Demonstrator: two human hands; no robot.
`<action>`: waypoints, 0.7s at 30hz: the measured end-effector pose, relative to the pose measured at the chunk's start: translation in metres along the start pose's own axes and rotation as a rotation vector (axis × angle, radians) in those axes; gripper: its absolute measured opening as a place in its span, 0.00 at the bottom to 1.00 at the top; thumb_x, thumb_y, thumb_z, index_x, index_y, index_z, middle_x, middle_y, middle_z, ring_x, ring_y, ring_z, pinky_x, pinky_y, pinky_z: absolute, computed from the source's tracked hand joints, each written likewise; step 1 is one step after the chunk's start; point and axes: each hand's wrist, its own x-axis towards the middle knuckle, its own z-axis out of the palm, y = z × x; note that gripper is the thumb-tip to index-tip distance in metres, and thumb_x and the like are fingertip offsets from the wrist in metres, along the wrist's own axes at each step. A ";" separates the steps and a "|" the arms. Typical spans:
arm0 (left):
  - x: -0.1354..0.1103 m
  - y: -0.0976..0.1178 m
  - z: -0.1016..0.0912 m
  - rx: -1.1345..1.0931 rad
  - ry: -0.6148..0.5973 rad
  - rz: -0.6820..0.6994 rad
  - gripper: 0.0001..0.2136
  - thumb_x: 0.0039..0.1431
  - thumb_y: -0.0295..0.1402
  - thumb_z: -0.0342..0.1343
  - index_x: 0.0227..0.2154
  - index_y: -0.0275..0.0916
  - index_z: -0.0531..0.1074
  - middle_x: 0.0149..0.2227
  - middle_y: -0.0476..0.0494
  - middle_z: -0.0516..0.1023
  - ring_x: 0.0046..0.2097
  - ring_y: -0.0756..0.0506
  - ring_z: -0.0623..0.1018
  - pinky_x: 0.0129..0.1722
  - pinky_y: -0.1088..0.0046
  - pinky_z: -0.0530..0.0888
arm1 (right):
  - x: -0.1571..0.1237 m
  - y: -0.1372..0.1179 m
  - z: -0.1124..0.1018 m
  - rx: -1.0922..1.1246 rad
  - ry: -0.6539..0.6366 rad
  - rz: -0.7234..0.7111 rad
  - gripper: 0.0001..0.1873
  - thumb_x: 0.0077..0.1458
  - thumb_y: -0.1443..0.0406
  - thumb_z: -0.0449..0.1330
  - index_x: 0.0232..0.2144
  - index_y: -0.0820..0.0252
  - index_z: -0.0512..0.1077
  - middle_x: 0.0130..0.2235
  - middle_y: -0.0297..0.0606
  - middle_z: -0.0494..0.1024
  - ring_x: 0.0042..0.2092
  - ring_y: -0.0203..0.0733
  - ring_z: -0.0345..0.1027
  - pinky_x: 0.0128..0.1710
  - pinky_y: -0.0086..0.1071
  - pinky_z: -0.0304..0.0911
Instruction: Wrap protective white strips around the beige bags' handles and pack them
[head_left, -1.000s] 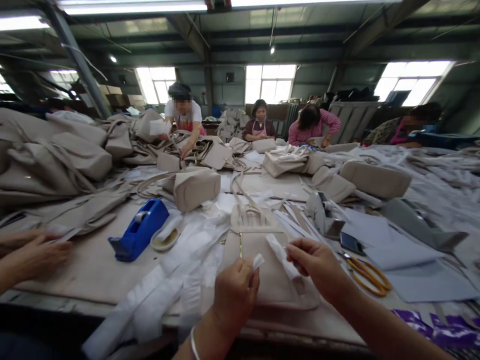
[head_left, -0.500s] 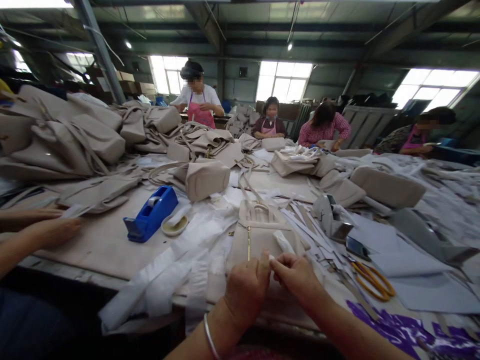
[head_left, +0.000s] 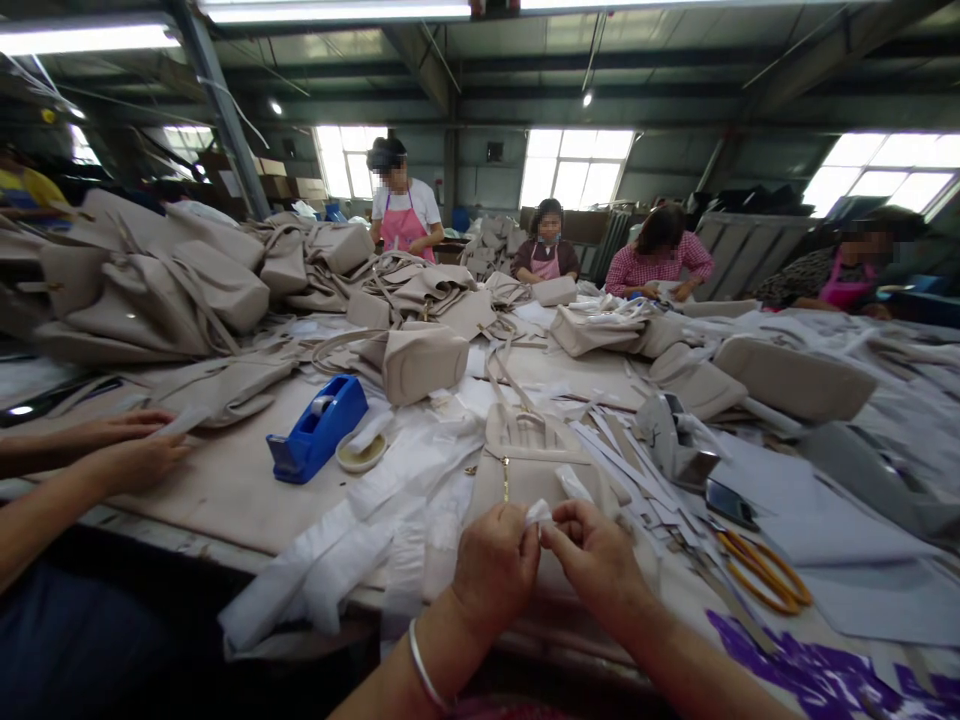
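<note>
Both hands meet over a beige handbag (head_left: 487, 480) that lies on the table at its near edge, with a gold zipper (head_left: 506, 478) on its front. My left hand (head_left: 491, 560), with a bangle at the wrist, is closed on a small piece of white tissue paper (head_left: 538, 512). The fingers of my right hand (head_left: 600, 550) pinch the same white piece from the other side. Another white wrapped strip (head_left: 572, 483) lies on the bag just beyond my fingers. My hands hide the lower part of the bag.
A blue tape dispenser (head_left: 319, 430) and a small round dish (head_left: 361, 452) stand left. White tissue sheets (head_left: 330, 550) overhang the edge. Orange-handled scissors (head_left: 765, 572), a phone (head_left: 731, 503) and a grey dispenser (head_left: 675, 440) lie right. A co-worker's hands (head_left: 142, 450) work at left; beige bags pile behind.
The view has shifted, so the scene sits slightly to the right. More of the white piece shows between my hands, and my left fingers have curled in. The co-worker's hands at left have moved.
</note>
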 end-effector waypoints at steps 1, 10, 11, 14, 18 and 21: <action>0.001 0.000 -0.002 -0.082 -0.013 -0.024 0.08 0.65 0.29 0.47 0.30 0.39 0.69 0.31 0.44 0.74 0.35 0.43 0.75 0.34 0.67 0.67 | 0.002 0.000 0.002 -0.002 -0.002 0.002 0.09 0.51 0.58 0.61 0.32 0.56 0.70 0.23 0.31 0.76 0.26 0.41 0.70 0.26 0.32 0.59; 0.008 -0.009 -0.028 -0.648 -0.189 -0.087 0.16 0.70 0.39 0.44 0.36 0.36 0.73 0.32 0.46 0.74 0.36 0.48 0.73 0.38 0.73 0.67 | 0.024 -0.009 0.005 0.039 -0.204 -0.057 0.08 0.54 0.62 0.57 0.35 0.59 0.72 0.25 0.32 0.77 0.25 0.38 0.68 0.27 0.32 0.59; 0.008 -0.010 -0.029 -0.670 -0.195 -0.095 0.16 0.70 0.39 0.44 0.36 0.36 0.73 0.32 0.46 0.74 0.36 0.48 0.72 0.38 0.73 0.67 | 0.026 -0.010 0.004 0.005 -0.226 -0.091 0.07 0.55 0.62 0.56 0.33 0.59 0.72 0.25 0.32 0.77 0.26 0.38 0.69 0.29 0.32 0.60; 0.005 -0.014 -0.027 -0.770 -0.203 -0.136 0.16 0.70 0.41 0.46 0.38 0.36 0.74 0.33 0.46 0.74 0.36 0.48 0.73 0.38 0.73 0.68 | 0.030 -0.012 0.003 -0.121 -0.239 -0.186 0.08 0.57 0.62 0.56 0.32 0.58 0.72 0.26 0.33 0.77 0.30 0.40 0.69 0.33 0.33 0.60; 0.002 -0.021 -0.022 -1.012 -0.194 -0.252 0.16 0.68 0.43 0.50 0.42 0.35 0.75 0.33 0.45 0.74 0.34 0.50 0.72 0.34 0.76 0.68 | 0.029 -0.010 0.009 -0.162 -0.210 -0.231 0.15 0.61 0.56 0.54 0.26 0.58 0.70 0.24 0.33 0.73 0.28 0.40 0.66 0.29 0.33 0.56; 0.004 -0.024 -0.021 -1.205 -0.184 -0.329 0.17 0.66 0.43 0.52 0.45 0.33 0.75 0.30 0.46 0.72 0.28 0.53 0.69 0.27 0.79 0.65 | 0.028 -0.005 0.016 -0.008 -0.229 -0.220 0.17 0.63 0.54 0.54 0.27 0.57 0.67 0.22 0.30 0.69 0.25 0.37 0.62 0.27 0.31 0.55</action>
